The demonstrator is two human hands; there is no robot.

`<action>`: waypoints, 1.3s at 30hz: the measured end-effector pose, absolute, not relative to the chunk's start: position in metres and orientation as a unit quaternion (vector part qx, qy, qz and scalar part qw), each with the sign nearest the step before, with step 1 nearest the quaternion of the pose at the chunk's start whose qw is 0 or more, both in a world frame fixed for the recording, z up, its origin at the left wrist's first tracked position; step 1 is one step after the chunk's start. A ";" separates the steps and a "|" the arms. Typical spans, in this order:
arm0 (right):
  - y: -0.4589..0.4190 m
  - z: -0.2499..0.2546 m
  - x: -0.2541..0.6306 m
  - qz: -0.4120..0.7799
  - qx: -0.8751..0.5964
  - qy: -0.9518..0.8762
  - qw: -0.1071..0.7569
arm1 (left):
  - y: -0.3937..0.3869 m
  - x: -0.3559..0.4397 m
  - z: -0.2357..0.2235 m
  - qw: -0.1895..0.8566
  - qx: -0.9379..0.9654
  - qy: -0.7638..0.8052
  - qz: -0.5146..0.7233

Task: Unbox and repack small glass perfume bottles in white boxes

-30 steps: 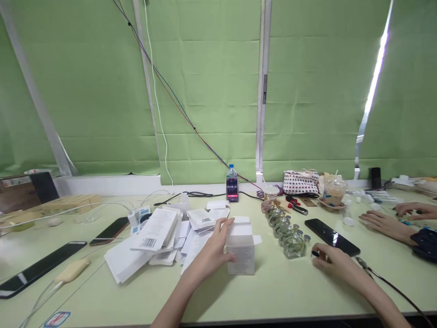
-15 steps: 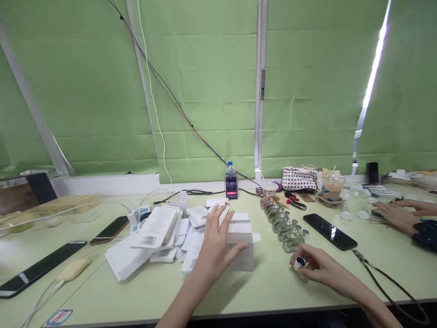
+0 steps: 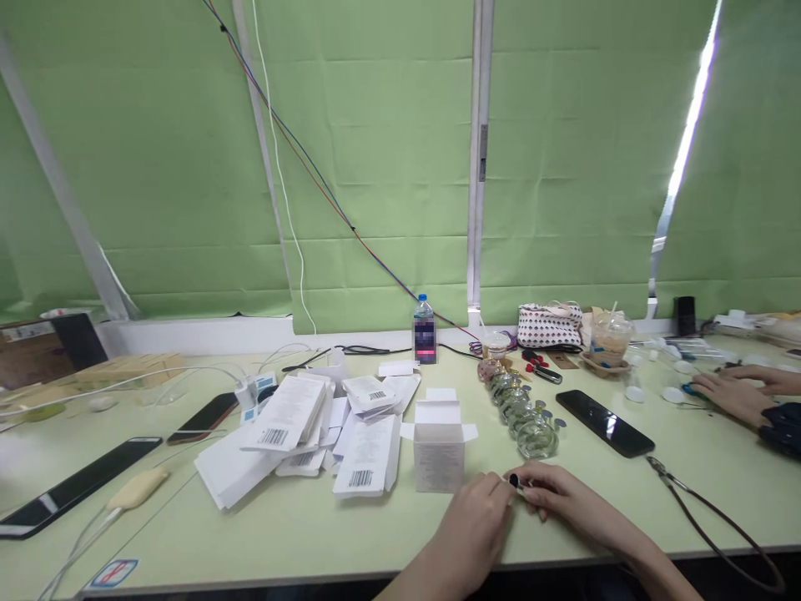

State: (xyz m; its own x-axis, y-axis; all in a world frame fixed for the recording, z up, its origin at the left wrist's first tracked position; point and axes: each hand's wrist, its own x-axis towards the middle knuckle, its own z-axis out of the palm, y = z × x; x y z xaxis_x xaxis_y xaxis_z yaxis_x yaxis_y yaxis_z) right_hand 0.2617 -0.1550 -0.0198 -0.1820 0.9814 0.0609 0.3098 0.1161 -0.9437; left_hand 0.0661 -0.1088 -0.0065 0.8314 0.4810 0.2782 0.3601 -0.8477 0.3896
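Observation:
Low over the table's front part, my two hands meet. My right hand (image 3: 566, 497) is closed in a pinch on a small piece with a round black face (image 3: 514, 481), its exact kind unclear. My left hand (image 3: 476, 522) is closed beside it, fingertips against the same spot; what they grip is hidden. Just behind the left hand stands an open white box (image 3: 440, 463), flaps spread outward. A row of small clear glass bottles (image 3: 536, 438) runs away from me beyond my right hand, with small grey discs (image 3: 560, 423) beside it.
Flat white cartons with barcodes (image 3: 366, 455) lie piled left of the box. A black phone (image 3: 604, 423) and a strap (image 3: 701, 505) lie at right. Another person's hands (image 3: 732, 396) work at far right. A bottle (image 3: 424, 309) stands behind a propped phone (image 3: 425, 340).
My left hand has left the open box and come right and down to my right hand, its fingers closing. My right hand has shifted slightly left with the small piece.

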 end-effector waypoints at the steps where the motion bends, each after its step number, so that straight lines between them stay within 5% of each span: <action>1: -0.155 -0.021 0.263 0.439 -0.509 -0.624 0.399 | -0.108 0.068 -0.010 0.180 0.935 0.236 0.194; 6: -0.153 -0.026 0.272 0.431 -0.526 -0.606 0.413 | -0.108 0.076 -0.029 0.236 0.900 0.285 0.231; 20: -0.154 -0.019 0.241 0.129 -0.632 -0.701 0.304 | -0.099 0.086 -0.036 0.262 0.890 0.287 0.239; 28: -0.163 -0.007 0.257 0.125 -0.647 -0.666 0.349 | -0.096 0.088 -0.038 0.252 0.889 0.296 0.243; 34: -0.167 -0.013 0.277 0.084 -0.713 -0.652 0.244 | -0.095 0.092 -0.037 0.255 0.888 0.299 0.239; 39: -0.167 -0.014 0.259 0.005 -0.679 -0.686 0.260 | -0.094 0.089 -0.041 0.268 0.877 0.307 0.253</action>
